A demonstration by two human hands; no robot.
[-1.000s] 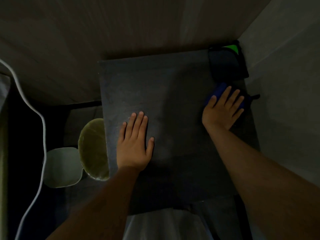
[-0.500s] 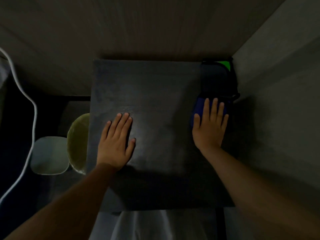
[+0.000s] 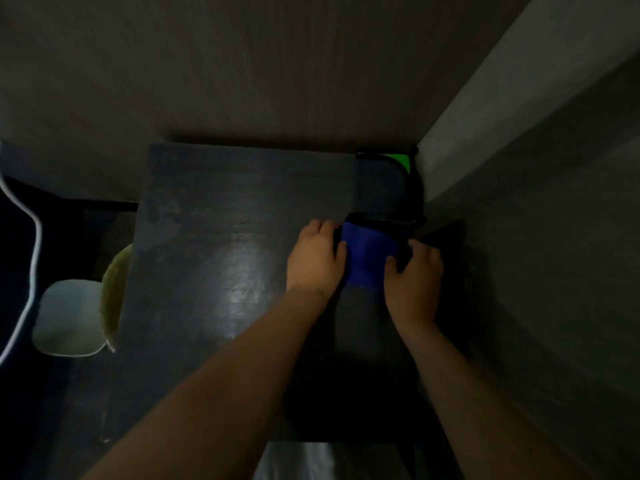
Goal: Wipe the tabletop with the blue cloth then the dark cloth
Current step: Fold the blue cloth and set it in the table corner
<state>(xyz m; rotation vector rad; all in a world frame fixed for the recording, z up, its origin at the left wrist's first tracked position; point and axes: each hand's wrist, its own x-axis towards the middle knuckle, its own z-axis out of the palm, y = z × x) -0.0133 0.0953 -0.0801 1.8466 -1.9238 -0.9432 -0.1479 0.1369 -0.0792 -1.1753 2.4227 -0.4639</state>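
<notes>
A blue cloth (image 3: 367, 258) lies on the right side of the dark tabletop (image 3: 221, 237). My left hand (image 3: 317, 259) grips its left edge with curled fingers. My right hand (image 3: 414, 278) grips its right edge, thumb on top. Just behind the blue cloth sits a dark cloth (image 3: 381, 192), folded, with a black strip along its near edge and a bright green patch (image 3: 398, 160) at its far corner. The room is dim, so the cloths' folds are hard to make out.
Walls close in behind the table and along its right side (image 3: 519, 202). To the left, below table level, sit a pale square container (image 3: 69, 317) and a yellowish round object (image 3: 114, 292). A white cable (image 3: 34, 237) curves down the far left.
My left hand left the middle of the tabletop and crossed right to the blue cloth. My right hand went from lying flat on the cloth to gripping its right edge.
</notes>
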